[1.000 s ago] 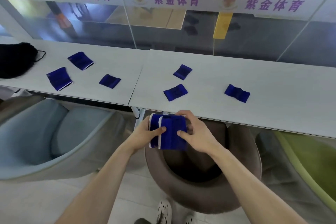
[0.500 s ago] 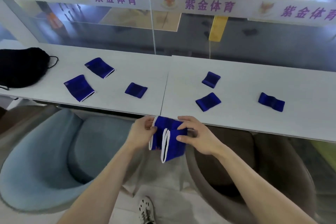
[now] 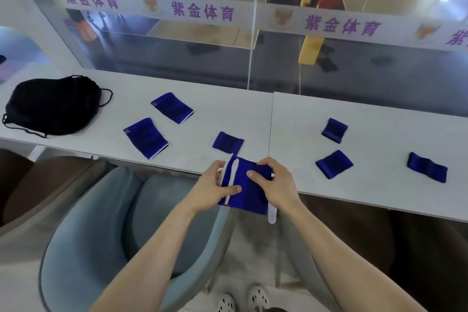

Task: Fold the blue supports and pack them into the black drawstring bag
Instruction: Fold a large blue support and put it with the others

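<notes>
Both my hands hold one blue support (image 3: pixel 249 192) with white edges in the air, just in front of the table's near edge. My left hand (image 3: pixel 215 187) pinches its left side and my right hand (image 3: pixel 276 185) grips its right side. Two flat blue supports (image 3: pixel 145 137) (image 3: pixel 172 107) lie on the left table. A small folded one (image 3: pixel 227 141) lies just beyond my hands. Three folded ones (image 3: pixel 334 130) (image 3: pixel 333 163) (image 3: pixel 427 166) lie on the right table. The black drawstring bag (image 3: pixel 52 105) sits at the far left of the table.
Two white tables (image 3: pixel 367 134) meet at a seam near the middle, backed by a glass wall with a lettered strip. A grey-blue chair (image 3: pixel 114 223) stands below my left arm, a brown chair (image 3: pixel 417 248) at the right. My shoes show at the bottom.
The view has swung left, so the bag and left supports sit nearer the middle. The support in my hands has been flattened out more, and my left thumb now presses across its white edge.
</notes>
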